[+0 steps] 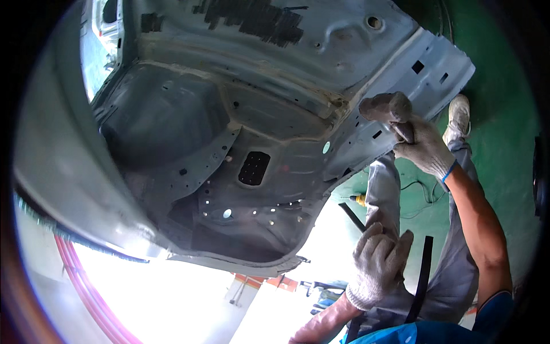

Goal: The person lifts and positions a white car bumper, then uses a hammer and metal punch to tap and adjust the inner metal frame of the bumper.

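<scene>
Hammer (387,107), grasped by my right hand (427,148), beside the panel's (263,117) edge; left hand (378,265) curled, contents I cannot tell; step: apparently hammering; next likely wants steady aim.

We see a car body shell (163,109) of painted-looking metal, mostly smooth and satin, with rough, matt black patches (258,24). Our left glove (373,262) and right glove (425,148) are coarse knitted cloth. The hammer (388,107) has a dull, worn head. The trousers (382,189) are matt cloth, the floor (498,166) smooth with a slight sheen.
</scene>
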Demonstrator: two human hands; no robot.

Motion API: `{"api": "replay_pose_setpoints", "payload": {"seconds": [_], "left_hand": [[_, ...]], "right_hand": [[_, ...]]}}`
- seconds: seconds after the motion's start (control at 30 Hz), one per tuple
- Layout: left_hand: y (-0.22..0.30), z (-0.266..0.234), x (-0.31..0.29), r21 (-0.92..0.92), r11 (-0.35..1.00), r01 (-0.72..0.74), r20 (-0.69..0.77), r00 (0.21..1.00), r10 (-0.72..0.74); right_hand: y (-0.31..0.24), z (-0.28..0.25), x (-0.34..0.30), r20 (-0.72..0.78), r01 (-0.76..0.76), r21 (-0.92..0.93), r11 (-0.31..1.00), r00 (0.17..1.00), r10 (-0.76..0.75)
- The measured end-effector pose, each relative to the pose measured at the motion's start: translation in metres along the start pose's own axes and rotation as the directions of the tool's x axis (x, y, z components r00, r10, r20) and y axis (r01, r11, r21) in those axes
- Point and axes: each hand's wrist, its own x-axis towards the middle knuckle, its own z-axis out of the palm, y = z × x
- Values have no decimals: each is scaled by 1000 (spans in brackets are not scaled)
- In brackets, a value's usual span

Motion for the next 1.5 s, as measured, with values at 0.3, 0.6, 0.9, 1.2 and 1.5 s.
{"api": "replay_pose_setpoints", "payload": {"seconds": [0.3, 0.6, 0.9, 1.2, 1.5], "left_hand": [[42, 13, -55, -21, 995, 99, -140, 985, -101], [-16, 140, -251, -119, 569, 814, -327, 509, -796], [-6, 220, -336, -111, 260, 959, -168, 240, -956], [-67, 192, -202, -380, 751, 540, -423, 620, -660], [-144, 195, -194, -534, 819, 212, -527, 674, -518]], "right_hand": [[8, -8, 19, 115, 86, -50, 995, 990, -79], [23, -12, 29, 80, 278, -288, 916, 961, -266], [13, -5, 25, 105, 163, -117, 980, 983, -151], [21, -1, 31, 119, -24, 79, 997, 993, 14], [7, 14, 22, -62, 71, 34, 997, 996, -69]]}}
